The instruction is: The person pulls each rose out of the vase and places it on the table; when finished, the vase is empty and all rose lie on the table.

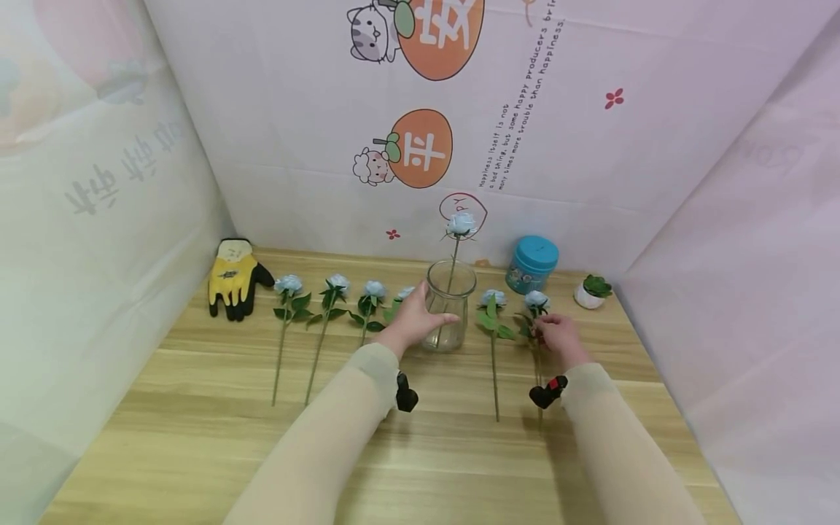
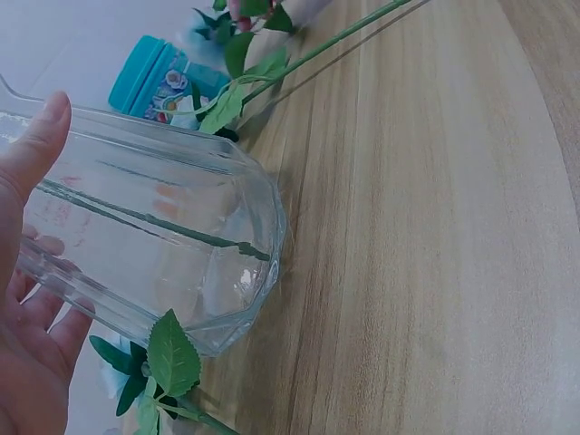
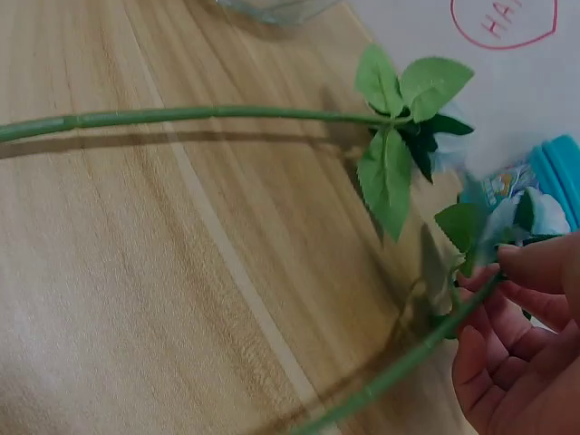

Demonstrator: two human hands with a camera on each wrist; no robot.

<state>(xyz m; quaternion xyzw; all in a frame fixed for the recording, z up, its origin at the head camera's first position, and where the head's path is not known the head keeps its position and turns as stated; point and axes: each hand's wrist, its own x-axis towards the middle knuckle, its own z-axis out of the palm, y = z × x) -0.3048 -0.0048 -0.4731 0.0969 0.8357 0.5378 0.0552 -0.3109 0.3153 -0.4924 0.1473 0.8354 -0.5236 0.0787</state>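
Observation:
My left hand [image 1: 415, 321] grips the side of a clear glass vase [image 1: 451, 328] that stands upright on the table. In the left wrist view its thumb lies along one side of the glass [image 2: 136, 236], the fingers round the other. One pale blue artificial rose [image 1: 462, 224] leans in the vase, its stem reaching to the base. At the right, my right hand [image 1: 561, 339] pinches another pale blue rose [image 1: 537, 300] by the stem just under its bloom; the stem [image 3: 399, 367] slants down over the wood in the right wrist view. Between the two hands lies a rose with green leaves [image 1: 495, 364].
Several more roses [image 1: 321, 343] lie in a row left of the vase, one partly hidden by my left hand. A yellow-and-black glove [image 1: 232, 281] lies at the back left. A blue lidded jar [image 1: 533, 264] and a small potted succulent [image 1: 592, 292] stand at the back right.

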